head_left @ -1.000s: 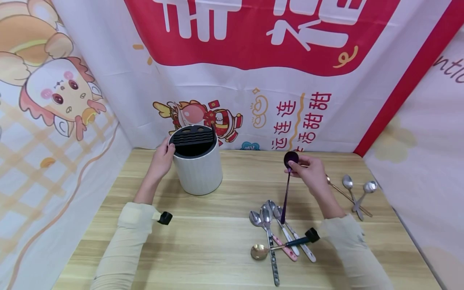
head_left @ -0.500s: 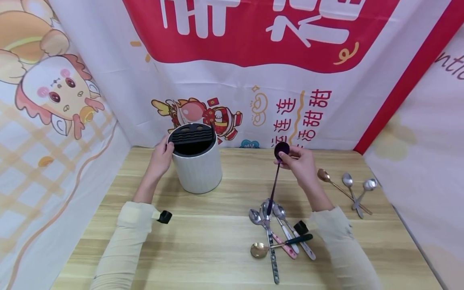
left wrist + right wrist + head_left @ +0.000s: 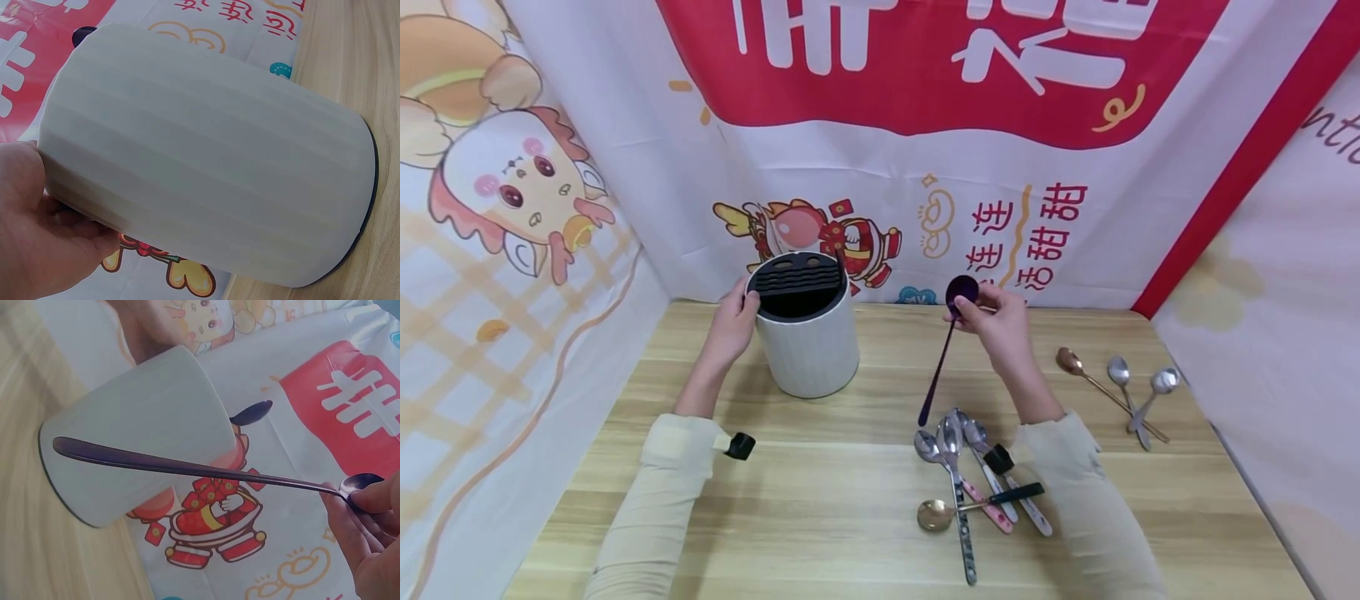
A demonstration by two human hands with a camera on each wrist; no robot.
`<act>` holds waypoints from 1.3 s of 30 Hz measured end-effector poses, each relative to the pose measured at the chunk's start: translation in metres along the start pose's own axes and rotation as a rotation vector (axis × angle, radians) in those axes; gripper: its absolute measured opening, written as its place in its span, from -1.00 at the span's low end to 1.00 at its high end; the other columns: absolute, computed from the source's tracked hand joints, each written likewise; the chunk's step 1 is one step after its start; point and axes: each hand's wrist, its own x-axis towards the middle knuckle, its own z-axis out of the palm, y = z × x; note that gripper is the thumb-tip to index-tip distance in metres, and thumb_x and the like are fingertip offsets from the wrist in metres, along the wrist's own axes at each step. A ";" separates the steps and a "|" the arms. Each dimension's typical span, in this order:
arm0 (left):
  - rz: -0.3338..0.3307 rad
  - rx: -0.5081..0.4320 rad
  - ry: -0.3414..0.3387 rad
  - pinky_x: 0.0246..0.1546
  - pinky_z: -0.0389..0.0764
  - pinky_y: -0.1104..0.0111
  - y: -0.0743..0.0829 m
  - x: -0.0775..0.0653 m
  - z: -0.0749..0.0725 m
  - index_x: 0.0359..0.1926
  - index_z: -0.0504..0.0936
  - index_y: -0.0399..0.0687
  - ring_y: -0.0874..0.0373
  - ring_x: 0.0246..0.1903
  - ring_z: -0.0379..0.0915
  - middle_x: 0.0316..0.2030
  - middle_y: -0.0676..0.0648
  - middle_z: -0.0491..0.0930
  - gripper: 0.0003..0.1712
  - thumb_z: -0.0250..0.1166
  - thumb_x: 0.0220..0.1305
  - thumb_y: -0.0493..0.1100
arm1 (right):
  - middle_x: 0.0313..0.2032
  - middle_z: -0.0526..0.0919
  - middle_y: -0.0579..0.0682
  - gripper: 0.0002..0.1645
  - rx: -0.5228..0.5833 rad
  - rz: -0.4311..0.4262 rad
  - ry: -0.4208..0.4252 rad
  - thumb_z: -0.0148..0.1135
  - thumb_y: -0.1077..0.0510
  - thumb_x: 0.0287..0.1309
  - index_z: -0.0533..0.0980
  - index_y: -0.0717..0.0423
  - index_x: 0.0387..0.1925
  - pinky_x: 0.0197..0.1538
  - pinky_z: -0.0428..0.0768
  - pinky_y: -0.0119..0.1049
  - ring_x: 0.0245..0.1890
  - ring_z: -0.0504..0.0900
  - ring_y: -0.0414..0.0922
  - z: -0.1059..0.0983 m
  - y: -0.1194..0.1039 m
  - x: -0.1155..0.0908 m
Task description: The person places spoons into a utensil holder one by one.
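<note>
A white ribbed utensil holder with a black slotted insert stands on the wooden table. At its left rim my left hand grips it, thumb on the edge and fingers around the outside; the left wrist view shows the holder's wall filling the frame. My right hand pinches a dark purple spoon by its bowl, handle hanging down toward the left, in the air to the holder's right. Another dark spoon's bowl sticks out past the holder's rim in the right wrist view.
A loose pile of several spoons with metal, patterned and dark handles lies in front of my right hand. Farther right are a copper-coloured spoon and two silver spoons. A printed cloth hangs behind the table.
My right hand has moved left and slightly away from me with the purple spoon, whose handle has left the space over the pile. My left hand stays on the holder.
</note>
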 end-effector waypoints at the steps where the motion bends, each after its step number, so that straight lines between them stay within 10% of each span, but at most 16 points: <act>1: 0.004 -0.004 0.000 0.42 0.22 -0.12 0.000 0.000 0.000 0.38 0.35 -0.18 -0.24 0.38 0.23 0.30 -0.36 0.41 -0.48 -0.19 0.53 -0.11 | -0.28 0.66 -0.01 -0.63 0.013 -0.015 0.002 0.27 0.28 0.27 0.54 0.40 0.06 -0.18 0.73 -0.33 -0.38 0.78 -0.22 0.003 -0.001 0.001; 39: 0.011 -0.017 0.012 0.38 0.27 -0.10 -0.002 0.001 0.001 0.30 0.40 -0.21 -0.20 0.31 0.30 0.24 -0.36 0.46 -0.53 -0.17 0.53 -0.13 | -0.33 0.63 0.03 -0.81 0.190 -0.366 0.060 0.24 0.38 0.25 0.55 0.46 -0.14 -0.24 0.74 -0.36 -0.41 0.78 -0.14 0.073 -0.058 0.041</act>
